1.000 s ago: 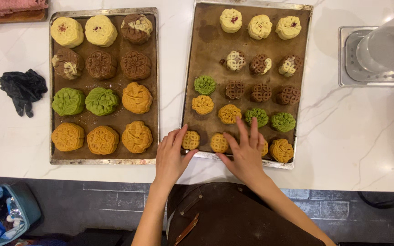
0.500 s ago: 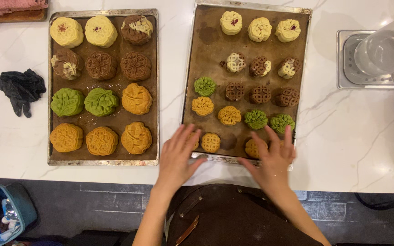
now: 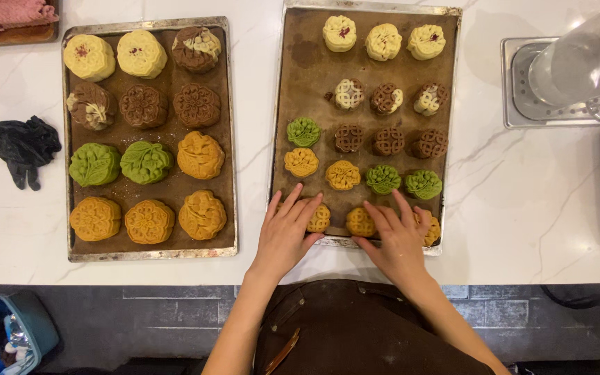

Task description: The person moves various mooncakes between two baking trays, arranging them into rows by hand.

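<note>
resting flat with fingers spread on the near edge of the right baking tray (image 3: 453,83), the left hand (image 3: 287,232) and right hand (image 3: 398,239) touch orange mooncakes (image 3: 319,218), gripping nothing, with bare white desk (image 3: 522,194) open rightward.

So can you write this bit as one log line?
left hand: flat on right tray front row | right hand: on orange cakes | left tray: untouched
</note>
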